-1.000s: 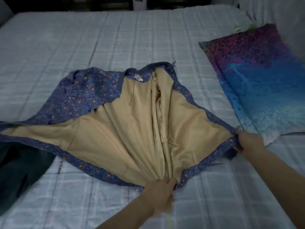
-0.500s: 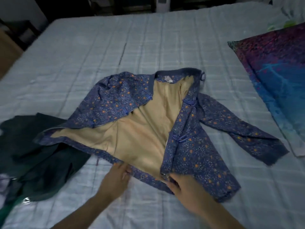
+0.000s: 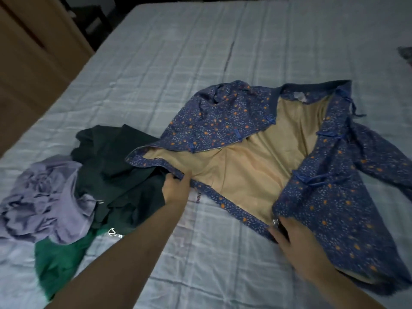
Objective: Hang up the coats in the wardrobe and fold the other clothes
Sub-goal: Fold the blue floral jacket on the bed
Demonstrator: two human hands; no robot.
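A blue floral jacket (image 3: pixel 334 197) with tan lining (image 3: pixel 245 175) lies spread on the bed, collar away from me. Its right front panel is folded over the lining, and the left panel is partly turned back, so the lining shows. My left hand (image 3: pixel 176 189) pinches the bottom hem near the left panel's corner, thumb on top. At the lower corner of the right panel, beside the zip end, my right hand (image 3: pixel 296 244) holds the hem. The right sleeve trails off toward the frame's right edge.
A heap of clothes lies left of the jacket: a dark garment (image 3: pixel 120 175), a lavender one (image 3: pixel 44 197) and a bright green one (image 3: pixel 60 264). The checked bedspread (image 3: pixel 178 74) stretches beyond. Wooden furniture (image 3: pixel 26 63) stands along the bed's left side.
The right front panel was folded over the lining a second ago. Since then my left hand has slid left along the hem, and the view has swung left onto the clothes heap.
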